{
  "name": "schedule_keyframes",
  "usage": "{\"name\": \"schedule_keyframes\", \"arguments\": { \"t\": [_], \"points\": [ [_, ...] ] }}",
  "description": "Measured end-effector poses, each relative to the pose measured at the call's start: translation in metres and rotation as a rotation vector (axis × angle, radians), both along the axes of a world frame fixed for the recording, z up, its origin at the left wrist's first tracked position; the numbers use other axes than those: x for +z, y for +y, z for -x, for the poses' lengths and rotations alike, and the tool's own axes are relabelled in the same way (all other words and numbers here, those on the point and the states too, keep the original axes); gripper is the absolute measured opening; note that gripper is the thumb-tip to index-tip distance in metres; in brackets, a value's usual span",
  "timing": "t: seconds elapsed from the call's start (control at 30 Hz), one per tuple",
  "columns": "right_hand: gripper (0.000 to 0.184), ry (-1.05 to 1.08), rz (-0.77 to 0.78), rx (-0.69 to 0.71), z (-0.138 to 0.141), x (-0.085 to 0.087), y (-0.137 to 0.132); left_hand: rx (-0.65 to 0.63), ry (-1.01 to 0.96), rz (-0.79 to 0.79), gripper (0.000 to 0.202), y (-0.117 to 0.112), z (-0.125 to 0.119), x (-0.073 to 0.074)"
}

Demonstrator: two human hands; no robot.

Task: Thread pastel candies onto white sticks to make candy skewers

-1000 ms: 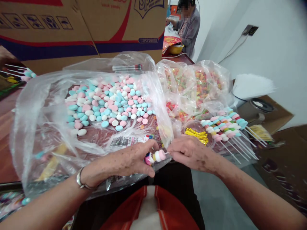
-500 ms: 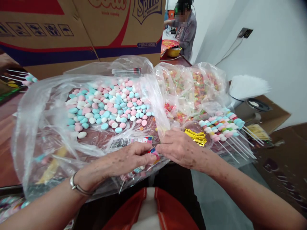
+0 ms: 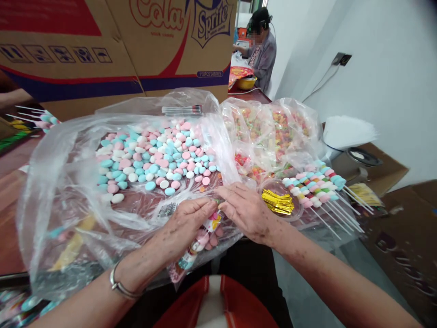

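Note:
A clear printed candy bag [image 3: 191, 255] with pink, white and blue sweets inside hangs slanted over the table's front edge. My left hand [image 3: 189, 216] is closed around its upper part, thumb on top. At the bag's top end, the fingers of my right hand [image 3: 247, 212] are pressed together against it, close to my left thumb. The bag's very tip is partly hidden by my fingers. Loose pink, white and blue candies [image 3: 157, 159] lie just beyond on clear plastic. Gold twist ties [image 3: 278, 202] sit in a round clear dish right of my right hand.
Candy skewers [image 3: 316, 184] on white sticks lie at the right. Behind are plastic bags of colourful gummies [image 3: 269, 127] and a large cardboard box [image 3: 177, 59]. A metal container [image 3: 358, 159] stands at the far right. A co-worker [image 3: 264, 50] is at the back.
The bag has turned more upright along its length, and its lower end now shows below my left hand. My right hand's fingers have straightened and shifted slightly left at its top.

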State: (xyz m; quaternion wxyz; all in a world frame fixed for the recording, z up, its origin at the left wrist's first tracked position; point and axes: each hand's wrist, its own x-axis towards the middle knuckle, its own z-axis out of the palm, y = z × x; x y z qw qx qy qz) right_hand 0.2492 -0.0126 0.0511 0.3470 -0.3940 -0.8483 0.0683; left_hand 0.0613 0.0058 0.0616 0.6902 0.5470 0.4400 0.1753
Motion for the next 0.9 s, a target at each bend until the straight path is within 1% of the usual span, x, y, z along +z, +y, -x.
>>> {"name": "schedule_keyframes", "arguments": {
  "t": [0.03,0.1,0.13,0.17,0.2,0.23,0.27,0.3,0.33,0.4,0.47,0.53,0.6,0.63,0.67,0.7,0.73,0.8,0.83,0.9],
  "points": [
    [0.036,0.073,0.06,-0.014,0.002,0.0,-0.002,0.014,0.02,-0.024,0.042,0.0,-0.001,0.001],
    [0.049,0.277,0.178,-0.099,0.006,-0.001,-0.005,0.054,0.057,-0.094,0.041,0.0,-0.003,0.003],
    [0.056,0.375,0.257,-0.149,0.009,-0.001,-0.007,0.076,0.073,-0.151,0.041,0.001,-0.004,0.003],
    [0.059,0.45,0.355,-0.187,0.012,-0.002,-0.008,0.093,0.091,-0.225,0.041,0.002,-0.004,0.004],
    [0.055,0.498,0.457,-0.202,0.016,-0.003,-0.009,0.102,0.108,-0.307,0.04,0.003,-0.005,0.004],
    [0.044,0.525,0.551,-0.198,0.02,-0.004,-0.011,0.106,0.127,-0.382,0.039,0.005,-0.006,0.005],
    [0.032,0.54,0.626,-0.186,0.024,-0.005,-0.012,0.109,0.143,-0.428,0.038,0.006,-0.007,0.005],
    [0.021,0.559,0.672,-0.177,0.027,-0.008,-0.012,0.115,0.148,-0.435,0.037,0.007,-0.008,0.004],
    [0.016,0.594,0.692,-0.174,0.03,-0.01,-0.013,0.121,0.124,-0.399,0.036,0.007,-0.008,0.004],
    [0.016,0.71,0.709,-0.178,0.032,-0.015,-0.013,0.135,-0.009,-0.249,0.035,0.007,-0.007,0.002],
    [0.017,0.858,0.773,-0.149,0.032,-0.018,-0.013,0.147,-0.162,-0.097,0.031,0.005,-0.004,-0.001],
    [0.018,1.006,0.846,-0.073,0.03,-0.02,-0.012,0.169,-0.255,0.018,0.025,0.003,0.0,-0.004],
    [0.021,1.105,0.891,0.035,0.027,-0.02,-0.011,0.192,-0.283,0.112,0.02,0.002,0.004,-0.005],
    [0.028,1.117,0.894,0.091,0.026,-0.019,-0.011,0.179,-0.282,0.159,0.018,0.003,0.006,-0.005],
    [0.033,1.084,0.885,0.143,0.024,-0.019,-0.011,0.145,-0.269,0.206,0.015,0.003,0.007,-0.005],
    [0.035,1.011,0.853,0.182,0.021,-0.018,-0.011,0.095,-0.249,0.249,0.013,0.004,0.009,-0.005],
    [0.031,0.902,0.798,0.206,0.019,-0.017,-0.011,0.037,-0.228,0.289,0.011,0.005,0.01,-0.004],
    [0.013,0.647,0.619,0.191,0.014,-0.016,-0.012,-0.074,-0.21,0.377,0.013,0.007,0.012,-0.005],
    [0.012,0.537,0.513,0.169,0.012,-0.015,-0.013,-0.117,-0.22,0.426,0.017,0.007,0.012,-0.005],
    [0.017,0.396,0.322,0.125,0.009,-0.015,-0.015,-0.2,-0.27,0.522,0.029,0.007,0.013,-0.006]
  ]
}}
